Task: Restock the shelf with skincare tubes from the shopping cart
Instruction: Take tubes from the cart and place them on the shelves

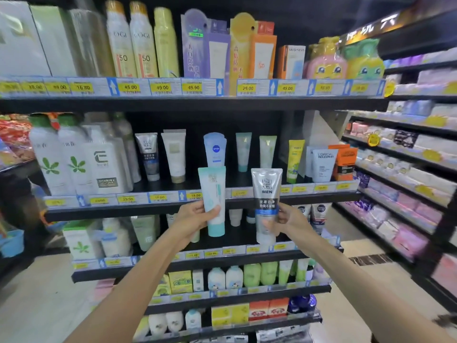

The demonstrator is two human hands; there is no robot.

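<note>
While both arms reach up before the shelf (202,211), each hand grips one tube, cap down, level with the second-shelf price rail. Left hand (195,219) holds the teal tube (213,199): white body, teal cap, print unreadable. Right hand (288,220) holds the grey tube (266,201): silver top, dark band, "MEN". Behind on the shelf: NIVEA tube (215,151), L'OREAL tube (322,164). Tags: 16.00, 18.00.
</note>
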